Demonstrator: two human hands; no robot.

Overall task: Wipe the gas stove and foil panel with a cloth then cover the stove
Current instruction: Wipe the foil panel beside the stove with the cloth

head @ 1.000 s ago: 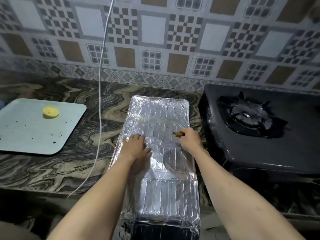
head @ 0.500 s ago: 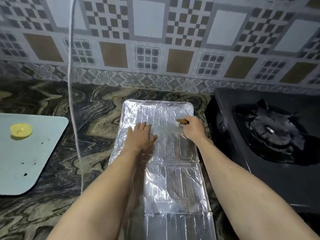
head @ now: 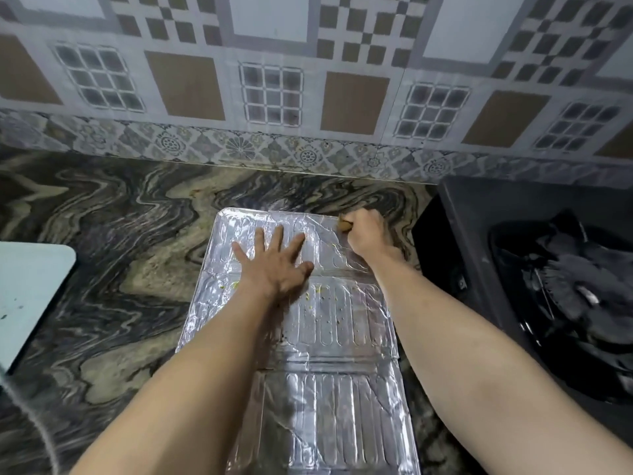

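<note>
A silver foil panel [head: 329, 389] lies flat on the marbled counter, running from the middle toward me. My left hand [head: 274, 262] presses flat on its far half, fingers spread. My right hand [head: 364, 234] is closed around a small brownish cloth [head: 344, 223] at the panel's far right corner. Small yellow-green crumbs dot the panel's middle section. The black gas stove [head: 479, 234] stands to the right, its burner grate [head: 575, 279] blurred.
A pale blue-grey board [head: 30, 289] lies at the left edge of the marbled counter [head: 120, 252]. A white cable [head: 30, 416] hangs at the lower left. The patterned tile wall [head: 308, 80] rises behind the counter.
My right hand has slid the cloth farther away to the panel's far right corner. My left hand has moved forward and spread its fingers. The camera has leaned in closer.
</note>
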